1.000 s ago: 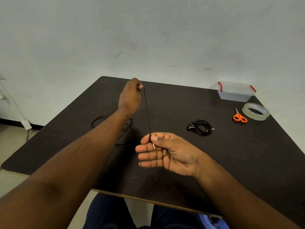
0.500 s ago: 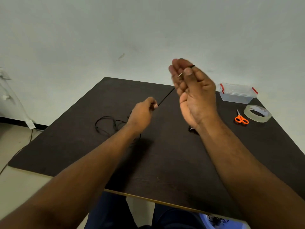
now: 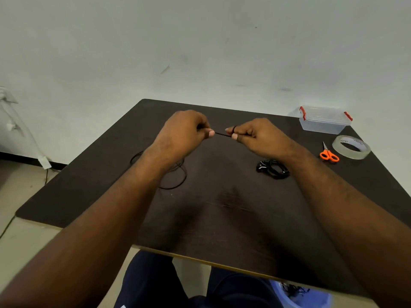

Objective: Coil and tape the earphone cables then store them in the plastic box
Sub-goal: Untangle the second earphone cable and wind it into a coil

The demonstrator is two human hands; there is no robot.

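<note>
Above the middle of the surface (image 3: pixel 222 218), both hands, left (image 3: pixel 184 134) and right (image 3: pixel 255 136), pinch the earphone cable (image 3: pixel 222 134) taut (slack trails left), so wind even, snug loops around the right fingers.

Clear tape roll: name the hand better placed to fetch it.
Right. The right hand is nearer the clear tape roll at the table's right edge; the left hand would have to cross over. Both now pinch the thin black earphone cable.
</note>
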